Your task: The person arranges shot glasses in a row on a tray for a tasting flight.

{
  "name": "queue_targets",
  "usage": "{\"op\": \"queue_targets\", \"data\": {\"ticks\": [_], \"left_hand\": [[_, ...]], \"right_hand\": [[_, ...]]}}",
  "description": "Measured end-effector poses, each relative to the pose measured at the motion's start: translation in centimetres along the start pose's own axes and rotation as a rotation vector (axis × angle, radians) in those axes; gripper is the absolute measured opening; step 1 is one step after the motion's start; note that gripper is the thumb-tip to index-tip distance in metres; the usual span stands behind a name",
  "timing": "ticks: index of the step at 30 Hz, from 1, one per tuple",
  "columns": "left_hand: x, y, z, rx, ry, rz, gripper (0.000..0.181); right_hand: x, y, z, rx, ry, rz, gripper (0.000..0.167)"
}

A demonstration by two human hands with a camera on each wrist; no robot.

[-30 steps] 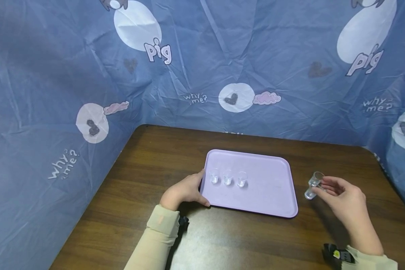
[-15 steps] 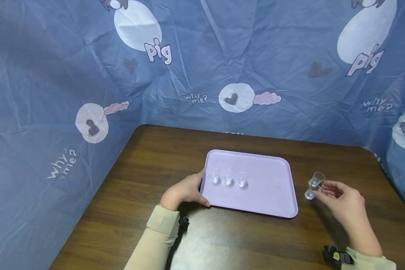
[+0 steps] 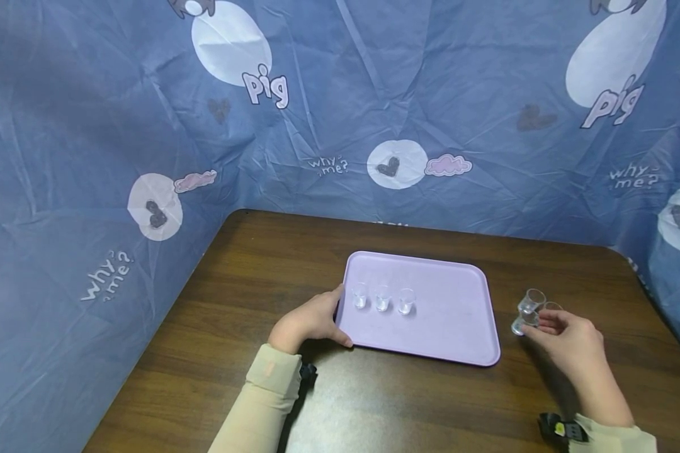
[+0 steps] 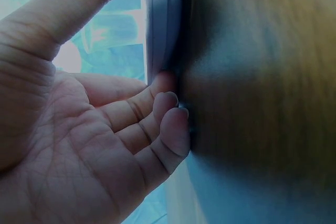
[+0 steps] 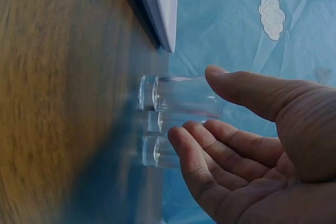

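Observation:
Three clear shot glasses (image 3: 406, 302) stand in a row on the left part of a lilac tray (image 3: 447, 314). My left hand (image 3: 311, 321) rests against the tray's left side, its thumb at the near left corner and its fingertips low by the rim. Right of the tray, three more glasses cluster on the table: a near glass (image 3: 519, 326), a back glass (image 3: 534, 298) and a right glass (image 3: 553, 306), partly hidden. My right hand (image 3: 572, 340) has its thumb and fingers on either side of the near glass; firm contact is unclear.
The brown wooden table (image 3: 249, 264) carries everything. A blue printed cloth (image 3: 317, 126) hangs behind and along the sides. A black strap (image 3: 563, 429) with a device sits at my right wrist.
My right hand has shifted slightly toward me and lower, with its fingers closer around the near glass. The right glass's rim now shows. My left hand and the tray look unmoved.

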State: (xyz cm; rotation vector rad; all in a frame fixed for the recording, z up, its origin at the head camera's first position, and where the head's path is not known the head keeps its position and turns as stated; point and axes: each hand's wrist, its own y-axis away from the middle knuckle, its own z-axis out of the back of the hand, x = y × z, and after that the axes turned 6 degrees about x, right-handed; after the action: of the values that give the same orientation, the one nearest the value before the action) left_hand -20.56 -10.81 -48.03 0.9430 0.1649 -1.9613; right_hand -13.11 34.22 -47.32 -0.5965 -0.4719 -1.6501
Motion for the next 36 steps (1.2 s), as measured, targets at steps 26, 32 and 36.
{"op": "queue_targets", "data": {"ticks": [26, 32, 36], "left_hand": [[-0.1, -0.1, 0.0, 0.001, -0.007, 0.011, 0.123], [0.1, -0.2, -0.1, -0.002, -0.003, 0.006, 0.123], [0.2, -0.2, -0.1, -0.004, -0.006, 0.000, 0.123]], "right_hand": [[-0.3, -0.4, -1.0, 0.015, 0.050, -0.040, 0.038], [0.1, -0.4, -0.9, -0.026, 0.056, -0.030, 0.038], [0.6, -0.4, -0.8, -0.048, 0.056, -0.006, 0.038]]}}
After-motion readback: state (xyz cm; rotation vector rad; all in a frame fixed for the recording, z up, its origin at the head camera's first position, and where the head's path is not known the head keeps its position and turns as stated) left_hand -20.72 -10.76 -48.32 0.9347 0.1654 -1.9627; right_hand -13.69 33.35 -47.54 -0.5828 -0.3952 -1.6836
